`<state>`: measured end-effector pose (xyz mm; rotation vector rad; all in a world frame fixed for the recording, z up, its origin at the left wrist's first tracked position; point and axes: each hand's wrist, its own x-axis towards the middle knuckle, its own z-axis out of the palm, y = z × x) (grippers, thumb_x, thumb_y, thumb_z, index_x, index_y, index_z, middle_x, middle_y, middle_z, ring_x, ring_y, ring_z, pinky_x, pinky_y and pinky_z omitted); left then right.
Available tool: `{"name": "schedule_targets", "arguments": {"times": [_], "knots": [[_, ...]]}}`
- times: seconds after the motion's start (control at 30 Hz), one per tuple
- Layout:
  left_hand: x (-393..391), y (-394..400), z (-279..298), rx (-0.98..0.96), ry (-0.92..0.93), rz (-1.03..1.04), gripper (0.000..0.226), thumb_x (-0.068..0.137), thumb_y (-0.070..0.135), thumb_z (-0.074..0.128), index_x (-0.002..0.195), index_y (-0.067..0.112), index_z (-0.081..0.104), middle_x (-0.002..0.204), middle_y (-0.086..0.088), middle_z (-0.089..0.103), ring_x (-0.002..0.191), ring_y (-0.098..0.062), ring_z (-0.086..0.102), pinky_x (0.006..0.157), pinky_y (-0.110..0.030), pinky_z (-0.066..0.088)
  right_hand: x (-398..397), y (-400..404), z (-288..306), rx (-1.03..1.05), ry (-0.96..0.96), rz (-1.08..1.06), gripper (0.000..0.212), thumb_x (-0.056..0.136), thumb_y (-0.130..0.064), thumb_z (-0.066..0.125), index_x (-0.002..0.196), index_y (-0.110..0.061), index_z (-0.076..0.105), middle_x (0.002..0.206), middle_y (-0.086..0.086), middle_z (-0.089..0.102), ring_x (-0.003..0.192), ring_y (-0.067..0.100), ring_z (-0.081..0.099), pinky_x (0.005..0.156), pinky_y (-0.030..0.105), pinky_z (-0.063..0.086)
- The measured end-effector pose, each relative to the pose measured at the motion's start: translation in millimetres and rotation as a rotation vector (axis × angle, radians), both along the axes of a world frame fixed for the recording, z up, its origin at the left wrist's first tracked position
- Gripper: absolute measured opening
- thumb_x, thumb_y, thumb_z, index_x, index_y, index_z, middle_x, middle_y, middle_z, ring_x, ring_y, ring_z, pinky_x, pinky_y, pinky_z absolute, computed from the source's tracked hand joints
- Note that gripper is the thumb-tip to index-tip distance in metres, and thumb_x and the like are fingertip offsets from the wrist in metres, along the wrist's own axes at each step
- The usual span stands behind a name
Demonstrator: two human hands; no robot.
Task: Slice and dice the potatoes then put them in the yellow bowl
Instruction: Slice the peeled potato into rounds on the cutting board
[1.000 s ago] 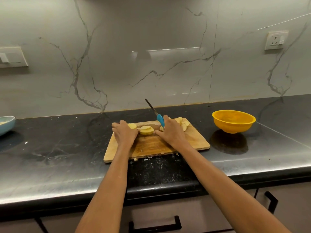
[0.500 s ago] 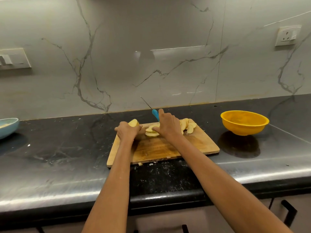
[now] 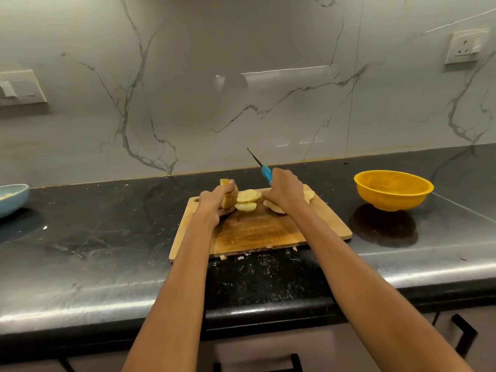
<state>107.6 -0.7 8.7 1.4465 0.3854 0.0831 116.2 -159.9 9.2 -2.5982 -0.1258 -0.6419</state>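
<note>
We took the wooden cutting board as our landmark. At its far left corner, our left hand gripped a potato chunk, fingers curled round it and one fingertip on its top. Just right of that chunk, cut potato slices lay stacked on the board's far edge. Our right hand closed round the blue handle of a knife, its blade angled up and away from the board. More slices lay under and beside that hand, partly hidden.

Well right of the board stood the yellow bowl, which looked empty. Far left of the board, a blue bowl was cut off by the frame; we could not make out its contents.
</note>
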Motion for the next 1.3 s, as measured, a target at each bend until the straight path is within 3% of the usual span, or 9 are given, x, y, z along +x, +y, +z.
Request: {"name": "schedule_targets", "arguments": {"times": [0.1,0.17,0.3,0.4,0.5,0.7,0.87,1.07,1.3], "knots": [[-0.6,1.5,1.3,-0.144,0.003,-0.021,0.070,0.080,0.029,0.073,0.136,0.009,0.036,0.131,-0.017,0.045,0.105,-0.031,0.056,0.075,-0.038,0.058,-0.2,0.1,-1.8,0.058,0.117,0.093,0.049,0.082,-0.041,0.070,0.110,-0.004,0.055,0.091,0.006,0.057,0.077,0.013,0.050,0.067,0.024,0.038],[0.9,1.4,-0.4,-0.122,0.004,-0.018,0.069,0.080,0.030,0.072,0.136,0.009,0.036,0.128,-0.014,0.046,0.099,-0.028,0.057,0.076,-0.037,0.058,-2.3,6.1,-3.2,0.044,0.124,0.133,0.052,0.081,-0.046,0.070,0.109,-0.004,0.055,0.089,0.005,0.053,0.077,0.012,0.048,0.067,0.024,0.036],[2.1,0.7,-3.6,-0.016,-0.011,0.059,0.067,0.084,0.035,0.067,0.137,0.009,0.036,0.118,-0.009,0.044,0.075,-0.019,0.051,0.089,-0.037,0.054,-7.9,16.9,-3.7,0.021,0.010,0.167,0.071,0.075,-0.046,0.076,0.127,-0.009,0.045,0.114,0.010,0.060,0.096,0.019,0.056,0.077,0.026,0.043],[2.1,3.1,-3.3,-0.045,-0.028,0.093,0.066,0.084,0.035,0.066,0.137,0.009,0.035,0.111,-0.009,0.043,0.078,-0.020,0.052,0.090,-0.038,0.053,-10.5,26.3,-4.4,-0.037,0.001,0.158,0.088,0.072,-0.047,0.078,0.137,-0.012,0.031,0.117,0.012,0.060,0.101,0.025,0.060,0.080,0.029,0.048],[1.7,7.3,-2.7,-0.089,-0.045,0.162,0.066,0.084,0.033,0.067,0.136,0.009,0.034,0.113,-0.009,0.042,0.096,-0.023,0.049,0.090,-0.037,0.053,-10.5,35.1,-7.4,-0.085,0.058,0.138,0.101,0.069,-0.052,0.078,0.143,-0.010,0.023,0.113,0.011,0.061,0.097,0.024,0.062,0.078,0.029,0.048],[3.0,13.3,-3.4,-0.112,-0.055,0.234,0.069,0.083,0.036,0.068,0.136,0.010,0.032,0.127,-0.012,0.042,0.102,-0.024,0.046,0.093,-0.038,0.052,-15.3,34.3,-3.3,-0.012,0.101,0.155,0.086,0.073,-0.037,0.080,0.135,-0.009,0.028,0.112,0.012,0.061,0.093,0.022,0.061,0.073,0.027,0.047],[6.7,11.7,-5.8,-0.122,-0.074,0.226,0.067,0.084,0.035,0.067,0.135,0.008,0.032,0.131,-0.013,0.041,0.103,-0.024,0.047,0.092,-0.038,0.052,-26.4,14.6,12.9,0.057,0.055,0.177,0.082,0.071,-0.040,0.080,0.129,-0.008,0.032,0.104,0.008,0.055,0.083,0.015,0.053,0.070,0.024,0.044],[14.4,0.9,-4.4,-0.192,-0.033,0.044,0.072,0.084,0.034,0.067,0.141,0.011,0.029,0.139,-0.013,0.036,0.116,-0.030,0.046,0.087,-0.040,0.054,-24.4,0.9,27.7,0.088,0.040,0.121,0.076,0.071,-0.033,0.081,0.125,-0.010,0.034,0.094,0.004,0.047,0.077,0.017,0.053,0.070,0.030,0.050],[16.7,-19.9,-3.6,-0.311,-0.015,-0.170,0.063,0.086,0.026,0.065,0.139,0.009,0.035,0.138,-0.015,0.041,0.121,-0.033,0.047,0.086,-0.042,0.053,-16.4,-14.1,30.6,0.135,-0.072,-0.004,0.070,0.074,-0.024,0.079,0.126,-0.010,0.034,0.100,0.009,0.056,0.079,0.018,0.051,0.069,0.028,0.041]]}}
